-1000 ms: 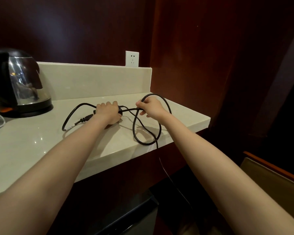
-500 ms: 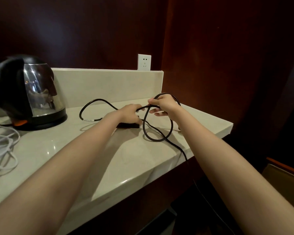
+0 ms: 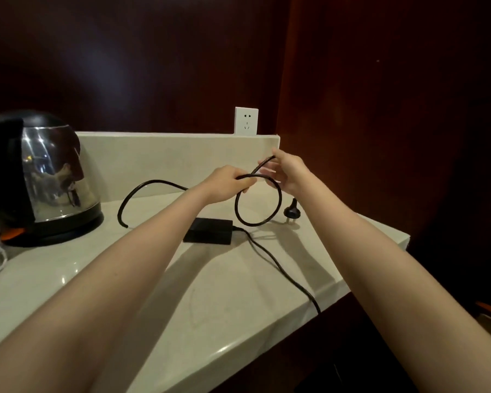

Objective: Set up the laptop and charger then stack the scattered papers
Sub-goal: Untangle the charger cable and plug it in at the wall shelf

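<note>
Charger brick (image 3: 209,230) lies flat on the tabletop (image 3: 233,302). Its black cord (image 3: 279,198) loops up in the air. My left grip (image 3: 224,184) pinches the cord, and my right grip (image 3: 288,173) pinches it too. The plug (image 3: 292,211) is just beside the loop.

Dark reddish-brown wood walls (image 3: 125,52) meet in a corner at the far right. A pale, glossy stone countertop (image 3: 238,293) runs along them, backed by a low matching backsplash (image 3: 167,154). A white wall socket (image 3: 246,121) sits just above it. A black-and-steel electric kettle (image 3: 40,177) stands at the left. Soft light glints off the counter.
</note>
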